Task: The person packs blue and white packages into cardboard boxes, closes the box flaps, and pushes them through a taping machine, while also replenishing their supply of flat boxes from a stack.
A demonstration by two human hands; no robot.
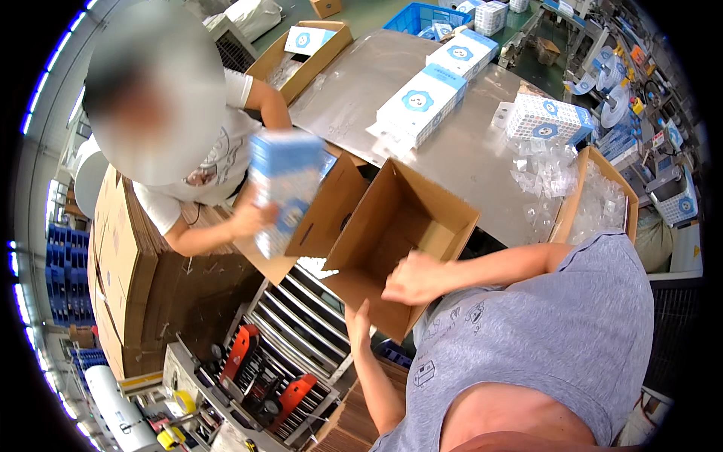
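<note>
Carton: the open brown cardboard box (399, 241) sits tilted over the roller conveyor (301, 316), at the edge of the metal table (376, 75), its flaps up and its inside bare.
Handling: probably light and stiff-walled, though the flaps bend easily; best gripped at bottom corners or folded edges.
Left hand (358, 320): fingers spread flat under the carton's near lower corner.
Right hand (414, 279): fingers curled on the near wall's rim.
Around: a co-worker's hand (252, 218) grips a blue-and-white pack (282, 188); more packs (422, 105) lie on the table.
</note>
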